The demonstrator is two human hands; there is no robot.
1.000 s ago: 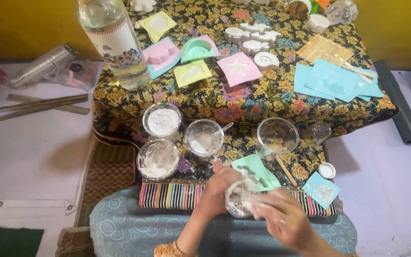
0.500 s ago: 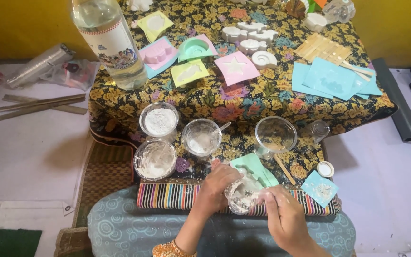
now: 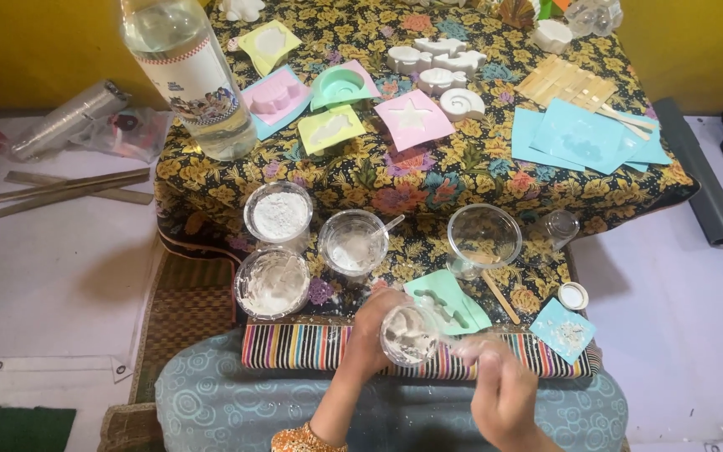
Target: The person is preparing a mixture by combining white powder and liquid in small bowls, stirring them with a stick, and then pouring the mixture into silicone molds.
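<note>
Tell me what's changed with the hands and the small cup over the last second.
The right hand has come off the small clear cup and pulled down and right, toward the person. The left hand still holds the cup, now slightly lower and tilted. The three cups of white powder and the green mould stayed put.

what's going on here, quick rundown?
A person sits at a low table with a floral cloth. The left hand holds a small clear cup of white paste; the right hand, blurred, is beside it. Just beyond lie a green mould, three cups of white powder or paste, an empty clear cup, and coloured moulds further back.
</note>
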